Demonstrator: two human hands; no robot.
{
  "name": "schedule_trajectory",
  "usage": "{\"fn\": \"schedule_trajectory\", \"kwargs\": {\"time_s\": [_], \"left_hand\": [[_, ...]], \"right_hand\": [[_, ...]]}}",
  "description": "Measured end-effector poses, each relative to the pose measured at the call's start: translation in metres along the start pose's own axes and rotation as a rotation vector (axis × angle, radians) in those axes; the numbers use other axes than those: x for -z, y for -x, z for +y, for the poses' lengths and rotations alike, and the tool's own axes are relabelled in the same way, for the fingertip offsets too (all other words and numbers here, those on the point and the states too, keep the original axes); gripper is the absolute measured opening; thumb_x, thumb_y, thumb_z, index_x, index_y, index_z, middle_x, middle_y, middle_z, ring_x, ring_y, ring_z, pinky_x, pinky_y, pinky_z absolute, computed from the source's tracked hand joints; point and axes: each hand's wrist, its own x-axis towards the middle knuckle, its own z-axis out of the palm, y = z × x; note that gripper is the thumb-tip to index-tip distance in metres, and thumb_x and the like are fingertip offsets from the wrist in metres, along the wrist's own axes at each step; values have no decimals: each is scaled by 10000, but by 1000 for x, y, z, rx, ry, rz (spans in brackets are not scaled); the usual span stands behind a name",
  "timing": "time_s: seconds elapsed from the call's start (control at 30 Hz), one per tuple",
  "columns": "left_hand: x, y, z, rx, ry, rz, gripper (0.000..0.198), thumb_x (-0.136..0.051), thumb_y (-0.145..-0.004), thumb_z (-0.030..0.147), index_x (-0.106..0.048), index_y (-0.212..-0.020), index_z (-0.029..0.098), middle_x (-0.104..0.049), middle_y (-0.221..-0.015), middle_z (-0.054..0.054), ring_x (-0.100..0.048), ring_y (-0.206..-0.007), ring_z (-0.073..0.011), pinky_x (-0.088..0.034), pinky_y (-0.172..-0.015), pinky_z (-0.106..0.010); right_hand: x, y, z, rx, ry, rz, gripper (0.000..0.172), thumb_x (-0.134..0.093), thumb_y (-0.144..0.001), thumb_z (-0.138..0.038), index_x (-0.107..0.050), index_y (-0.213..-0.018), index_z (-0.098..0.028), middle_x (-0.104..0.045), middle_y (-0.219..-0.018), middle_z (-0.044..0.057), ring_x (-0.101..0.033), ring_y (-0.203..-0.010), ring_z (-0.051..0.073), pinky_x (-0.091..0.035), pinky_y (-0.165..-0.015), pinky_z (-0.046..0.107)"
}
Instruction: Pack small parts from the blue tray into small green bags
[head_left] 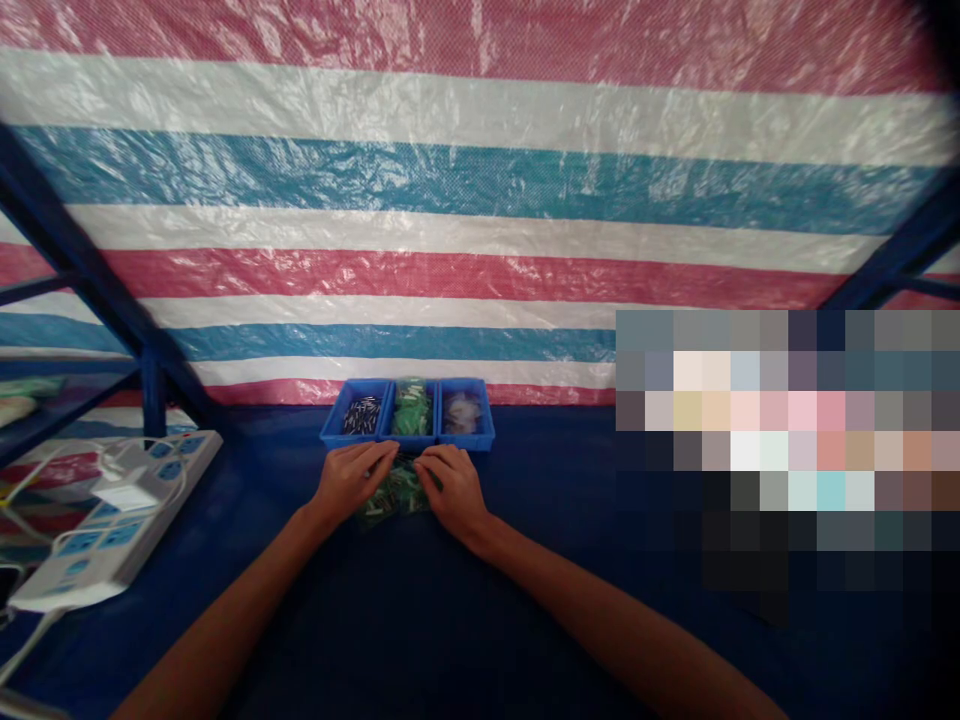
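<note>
My left hand [351, 478] and my right hand [451, 486] rest side by side on the dark blue table [480, 620], fingers curled over a small clear bag of green parts [396, 492] that lies between them. Both hands pinch the bag's top edge. Just behind the hands stand three small blue bins in a row: the left bin [360, 414] holds dark and white pins, the middle bin [411, 410] holds green parts, the right bin [465, 412] holds greyish pieces.
A white power strip [112, 520] with a plugged-in charger and cables lies at the left edge. Blue shelf posts [82, 270] rise on both sides. A striped tarp [480, 200] hangs behind. A blurred-out patch covers the right side.
</note>
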Motion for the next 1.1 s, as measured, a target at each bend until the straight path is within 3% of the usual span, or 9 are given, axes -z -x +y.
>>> {"fn": "schedule_trajectory", "kwargs": {"time_s": [0.23, 0.4, 0.53, 0.7, 0.93, 1.1], "left_hand": [[8, -7, 12, 68, 22, 66, 214, -530, -861, 213, -632, -1047, 180, -682, -972, -85, -627, -904, -191, -491, -841, -327], [6, -12, 18, 310, 189, -60, 377, -546, -857, 337, -534, -1200, 181, -655, -983, -67, -587, -678, -138, -495, -631, -261], [0, -13, 22, 352, 292, -164, 308, -557, -840, 392, -626, -1043, 170, -631, -736, -9, -536, -584, -117, -434, -539, -215], [-6, -9, 25, 425, 364, -183, 261, -551, -841, 390, -640, -779, 153, -585, -638, 12, -521, -579, -111, -420, -545, -202], [-4, -9, 24, 456, 452, -100, 243, -554, -842, 374, -656, -864, 154, -669, -811, -34, -601, -699, -151, -486, -648, -243], [-5, -9, 24, 449, 434, -92, 210, -562, -841, 345, -666, -841, 162, -687, -787, -31, -626, -704, -159, -489, -656, -248]], "right_hand": [[4, -3, 0, -56, -252, 177, 233, -459, -920, -266, -678, -957, -196, -622, -854, 62, -581, -788, 155, -459, -741, 277], [6, -6, 1, -141, -339, 223, 227, -442, -917, -246, -660, -894, -189, -636, -805, 46, -583, -752, 154, -458, -716, 273], [6, -5, 2, -205, -357, 240, 211, -455, -906, -262, -651, -890, -184, -656, -817, 44, -600, -750, 158, -458, -713, 268], [4, -5, 2, -245, -415, 218, 188, -476, -895, -268, -642, -897, -180, -661, -804, 36, -605, -698, 148, -468, -679, 255], [5, -6, 1, -212, -422, 170, 175, -497, -875, -286, -636, -881, -180, -654, -799, 30, -605, -723, 147, -473, -676, 246], [3, -4, 1, -178, -389, 94, 172, -518, -870, -313, -627, -878, -179, -623, -781, 33, -576, -702, 146, -463, -663, 246]]}}
